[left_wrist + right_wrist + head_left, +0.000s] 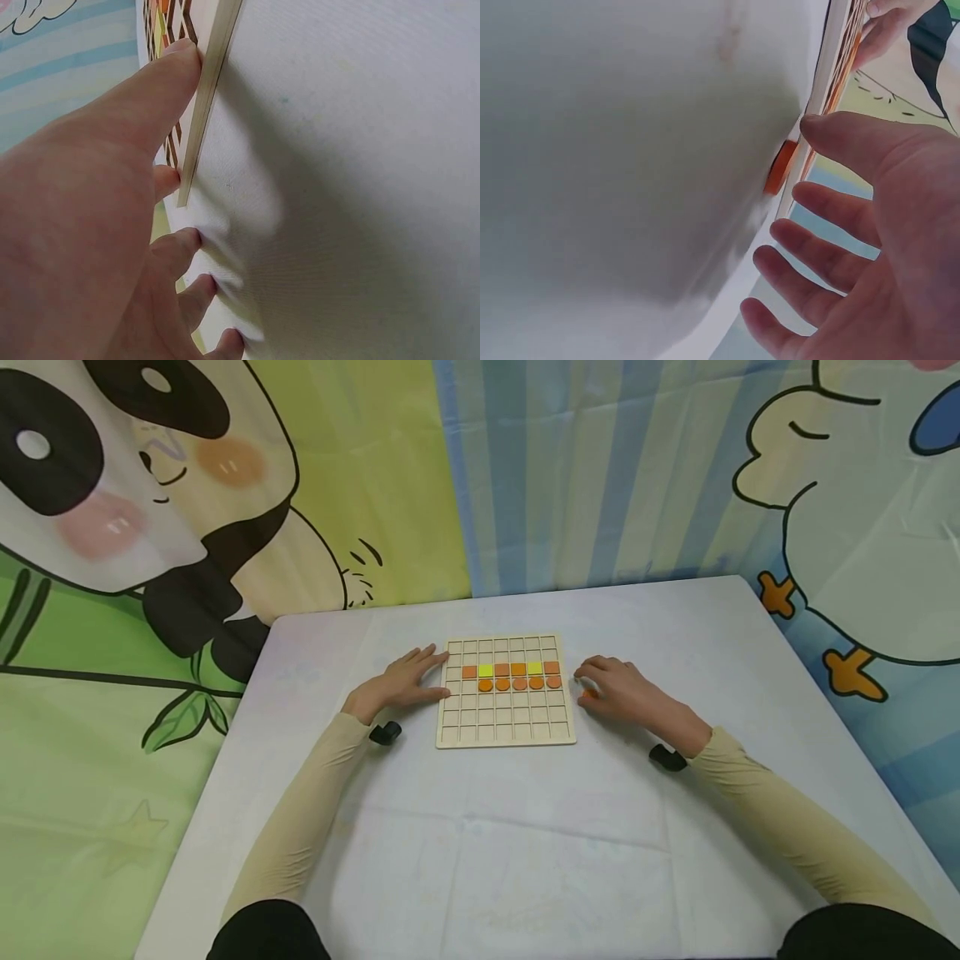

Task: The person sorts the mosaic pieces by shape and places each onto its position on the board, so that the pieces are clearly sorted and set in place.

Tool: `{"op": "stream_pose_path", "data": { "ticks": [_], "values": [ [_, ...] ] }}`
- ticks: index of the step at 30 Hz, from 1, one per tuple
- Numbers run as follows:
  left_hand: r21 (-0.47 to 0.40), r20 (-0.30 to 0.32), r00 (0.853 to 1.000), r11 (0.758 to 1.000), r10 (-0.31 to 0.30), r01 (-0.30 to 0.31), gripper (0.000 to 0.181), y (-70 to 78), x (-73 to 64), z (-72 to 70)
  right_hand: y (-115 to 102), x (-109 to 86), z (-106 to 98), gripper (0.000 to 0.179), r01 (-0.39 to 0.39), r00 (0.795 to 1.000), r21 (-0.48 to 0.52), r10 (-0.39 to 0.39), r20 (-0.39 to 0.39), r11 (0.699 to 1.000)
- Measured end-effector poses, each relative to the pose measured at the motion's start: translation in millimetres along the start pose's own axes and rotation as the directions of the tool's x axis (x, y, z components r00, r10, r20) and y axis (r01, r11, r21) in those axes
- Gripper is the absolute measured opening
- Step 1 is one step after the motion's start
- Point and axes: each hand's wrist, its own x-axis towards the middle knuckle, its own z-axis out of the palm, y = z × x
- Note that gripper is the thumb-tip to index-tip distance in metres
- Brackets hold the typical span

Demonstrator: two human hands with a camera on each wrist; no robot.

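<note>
A wooden grid board (506, 727) lies flat on the table. One row holds several orange square tiles (518, 669) and two yellow square tiles (486, 671); below them runs a row of orange round discs (520, 684). At the board's left edge my left hand (405, 681) rests with spread fingers, its thumb touching the rim in the left wrist view. Right of the board, my right hand (622, 689) hovers with loosely bent, parted fingers. Beside its thumb and index finger a single orange round disc (782, 166) lies on the table, not gripped.
A white cloth covers the table (480, 843). Behind it hangs a printed curtain (570, 468) with cartoon animals, which also runs down both sides. A small black device (386, 732) sits at the left wrist, and another black device (667, 757) at the right.
</note>
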Motion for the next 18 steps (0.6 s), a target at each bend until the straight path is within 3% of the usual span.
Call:
{"op": "stream_pose_path", "data": {
  "ticks": [18],
  "values": [
    [0.005, 0.004, 1.0, 1.0, -0.006, 0.006, 0.088, 0.4, 0.7, 0.0, 12.1, -14.8, 2.3, 0.021, 0.009, 0.999, 0.026, -0.008, -0.044, 1.0]
  ]
}}
